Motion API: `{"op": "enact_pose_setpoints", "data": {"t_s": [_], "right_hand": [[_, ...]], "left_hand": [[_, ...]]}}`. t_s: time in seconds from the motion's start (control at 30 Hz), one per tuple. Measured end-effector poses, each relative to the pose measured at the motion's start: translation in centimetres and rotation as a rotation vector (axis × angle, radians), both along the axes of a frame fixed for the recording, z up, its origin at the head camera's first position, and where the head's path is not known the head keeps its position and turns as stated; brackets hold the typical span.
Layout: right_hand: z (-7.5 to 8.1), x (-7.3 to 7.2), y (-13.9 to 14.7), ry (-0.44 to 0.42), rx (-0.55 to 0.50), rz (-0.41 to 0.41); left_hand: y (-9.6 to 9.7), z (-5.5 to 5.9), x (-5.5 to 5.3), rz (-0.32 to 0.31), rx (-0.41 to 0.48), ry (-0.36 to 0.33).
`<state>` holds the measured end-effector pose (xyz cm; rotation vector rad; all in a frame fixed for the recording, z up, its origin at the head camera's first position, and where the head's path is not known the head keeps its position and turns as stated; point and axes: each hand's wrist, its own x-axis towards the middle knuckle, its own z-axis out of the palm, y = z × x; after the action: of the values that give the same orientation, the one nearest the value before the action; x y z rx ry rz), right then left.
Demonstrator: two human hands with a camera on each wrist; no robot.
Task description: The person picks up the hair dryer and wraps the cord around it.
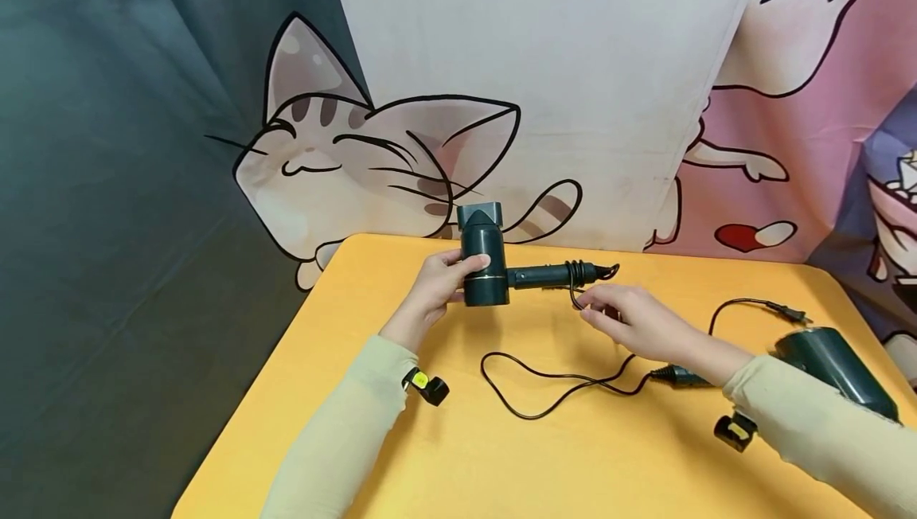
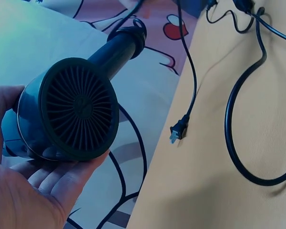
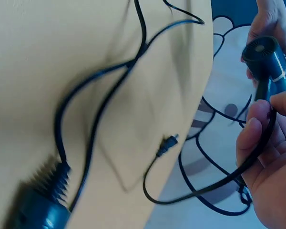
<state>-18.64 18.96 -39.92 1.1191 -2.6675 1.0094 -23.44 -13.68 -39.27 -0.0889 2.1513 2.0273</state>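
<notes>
One dryer (image 1: 487,290), seemingly just clear of the table (image 1: 430,455): my left hand (image 1: 433,284) is gripping its barrel (image 1: 483,242), presumably to steady it, while my right hand (image 1: 634,316) is pinching the cord (image 1: 573,296) near the handle (image 1: 540,276), where loops (image 1: 571,273) are circling.

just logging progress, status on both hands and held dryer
Left hand gripping dark green cylindrical hair dryer. Right hand pinching its thin black cord. Second dark green cylindrical dryer lying aside, nothing visibly blocking.
</notes>
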Motion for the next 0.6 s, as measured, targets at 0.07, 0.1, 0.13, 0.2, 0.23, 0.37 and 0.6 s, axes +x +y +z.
{"op": "enact_pose_setpoints", "data": {"t_s": [0.07, 0.1, 0.13, 0.2, 0.23, 0.37, 0.6], "right_hand": [[-0.7, 0.1, -0.2, -0.026, -0.034, -0.001], [-1.0, 0.1, -0.3, -0.044, -0.050, -0.004], [-1.4, 0.1, -0.4, -0.065, -0.065, -0.011], [-2.2, 0.1, -0.5, -0.120, -0.098, -0.022], [-2.5, 0.1, -0.5, -0.154, -0.115, -0.025], [-3.5, -0.1, -0.4, -0.293, -0.179, -0.022], [-4.8, -1.2, -0.1, -0.444, -0.206, 0.039]], "left_hand": [[0.0, -0.1, 0.0, 0.005, 0.023, -0.010], [0.0, -0.1, 0.0, 0.006, 0.035, -0.016], [0.0, -0.1, 0.0, 0.006, 0.047, -0.021], [0.0, 0.0, 0.0, 0.002, 0.074, -0.032], [0.0, 0.0, 0.0, -0.002, 0.084, -0.035], [-0.1, 0.2, 0.1, -0.015, 0.117, -0.039], [0.1, 0.4, 0.4, -0.035, 0.120, -0.037]]}}
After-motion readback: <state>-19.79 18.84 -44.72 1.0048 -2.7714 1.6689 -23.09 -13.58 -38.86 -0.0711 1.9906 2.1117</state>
